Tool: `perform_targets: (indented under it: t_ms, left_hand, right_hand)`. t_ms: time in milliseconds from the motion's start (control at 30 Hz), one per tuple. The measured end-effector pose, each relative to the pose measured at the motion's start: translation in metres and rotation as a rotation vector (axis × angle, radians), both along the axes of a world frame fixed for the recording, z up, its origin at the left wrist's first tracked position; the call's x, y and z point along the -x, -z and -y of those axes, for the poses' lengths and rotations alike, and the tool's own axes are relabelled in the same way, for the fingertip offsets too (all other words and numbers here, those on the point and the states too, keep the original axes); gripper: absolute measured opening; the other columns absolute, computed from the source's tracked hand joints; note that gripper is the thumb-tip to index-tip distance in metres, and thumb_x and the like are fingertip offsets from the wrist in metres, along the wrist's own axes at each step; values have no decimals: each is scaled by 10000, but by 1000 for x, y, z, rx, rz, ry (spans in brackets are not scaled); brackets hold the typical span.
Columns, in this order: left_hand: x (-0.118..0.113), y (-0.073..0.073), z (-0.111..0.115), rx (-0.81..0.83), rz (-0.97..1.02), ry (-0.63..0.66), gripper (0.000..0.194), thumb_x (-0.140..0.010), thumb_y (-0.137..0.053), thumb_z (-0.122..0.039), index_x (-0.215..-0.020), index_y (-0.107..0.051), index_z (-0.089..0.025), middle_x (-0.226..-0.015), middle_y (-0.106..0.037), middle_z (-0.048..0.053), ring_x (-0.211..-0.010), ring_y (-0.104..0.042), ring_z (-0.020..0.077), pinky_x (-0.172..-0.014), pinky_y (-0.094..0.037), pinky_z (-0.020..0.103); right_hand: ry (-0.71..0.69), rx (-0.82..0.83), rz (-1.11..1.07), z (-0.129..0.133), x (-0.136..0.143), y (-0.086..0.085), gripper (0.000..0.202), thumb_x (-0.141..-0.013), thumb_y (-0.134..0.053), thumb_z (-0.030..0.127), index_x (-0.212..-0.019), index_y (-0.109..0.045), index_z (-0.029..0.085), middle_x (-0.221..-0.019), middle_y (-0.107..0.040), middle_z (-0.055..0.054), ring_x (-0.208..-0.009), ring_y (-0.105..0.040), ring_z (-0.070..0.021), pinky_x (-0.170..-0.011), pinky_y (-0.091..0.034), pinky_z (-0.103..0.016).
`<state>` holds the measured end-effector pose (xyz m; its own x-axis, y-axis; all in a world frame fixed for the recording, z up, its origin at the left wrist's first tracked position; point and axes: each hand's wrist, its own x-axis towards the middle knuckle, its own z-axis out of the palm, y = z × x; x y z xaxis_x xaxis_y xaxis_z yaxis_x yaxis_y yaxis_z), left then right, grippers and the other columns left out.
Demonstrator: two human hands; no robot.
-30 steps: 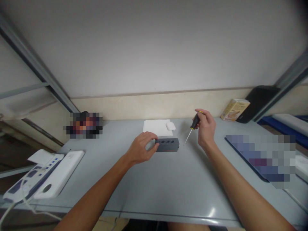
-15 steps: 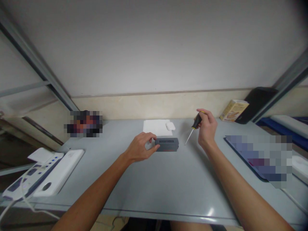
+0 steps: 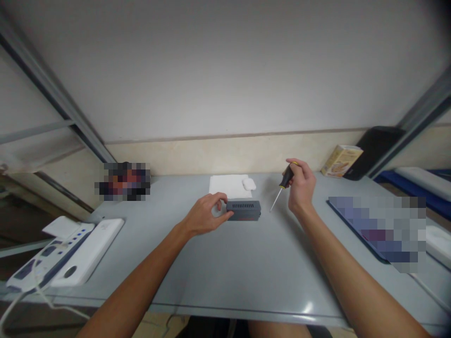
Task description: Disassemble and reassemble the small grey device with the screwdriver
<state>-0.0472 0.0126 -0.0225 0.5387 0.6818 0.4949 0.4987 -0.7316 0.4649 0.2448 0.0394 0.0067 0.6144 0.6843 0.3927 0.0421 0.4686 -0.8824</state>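
Note:
A dark grey box-shaped device with a row of vent slots (image 3: 244,211) rests on the grey table. My left hand (image 3: 207,213) grips its left end between thumb and fingers. To the right, my right hand (image 3: 301,180) is closed around the black and yellow handle of a screwdriver (image 3: 286,176). The screwdriver's metal shaft slants down and left, its tip a short way from the device's right end and apart from it. Behind the device lie white paper (image 3: 225,186) and a small white rounded object (image 3: 249,183).
At left are a white power strip (image 3: 45,258) with cables and a long white case (image 3: 88,253). A yellow box (image 3: 341,161) and a black object (image 3: 377,150) lean at the back right. A blurred-out tablet-like item (image 3: 366,234) lies at right.
Almost nothing differs. The view has shifted very slightly; both hands keep their holds on the device and the screwdriver.

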Motion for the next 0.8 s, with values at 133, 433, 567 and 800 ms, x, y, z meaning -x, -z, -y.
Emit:
perform_targets:
  t_ms: [133, 433, 567, 800]
  left_hand:
    - [0, -1, -1, -10, -34, 18, 259, -906, -689, -358, -1090, -588, -207, -792, -616, -9, -760, -624, 167, -815, -511, 316]
    - [-4, -4, 3, -74, -49, 63, 213, -938, -639, -332, -1092, -579, -197, -836, -624, 12, -759, -615, 166, -793, -504, 314]
    - [-4, -4, 3, -73, -44, 52, 209, -948, -625, -331, -1101, -581, -195, -846, -625, 15, -754, -612, 161, -798, -503, 315]
    - [-5, -3, 5, -65, -40, 40, 225, -953, -617, -351, -1112, -586, -195, -812, -611, 8, -741, -609, 160, -796, -509, 309]
  right_hand:
    - [-37, -19, -19, 0, 3, -1, 258, -835, -688, 408, -992, -726, 207, -616, -481, 56, -488, -394, -83, -408, -301, -189]
    - [-258, 55, -256, 3, 13, -6, 474, -756, -782, 551, -1082, -724, 212, -788, -640, 13, -489, -452, -53, -409, -335, -189]
    - [-412, 84, -388, 6, 13, -12, 423, -720, -825, 523, -998, -699, 230, -911, -723, -24, -519, -506, -59, -419, -391, -173]
    - [-479, 102, -380, 7, 16, -14, 449, -729, -815, 543, -1013, -653, 236, -867, -753, -19, -479, -507, -62, -434, -431, -177]
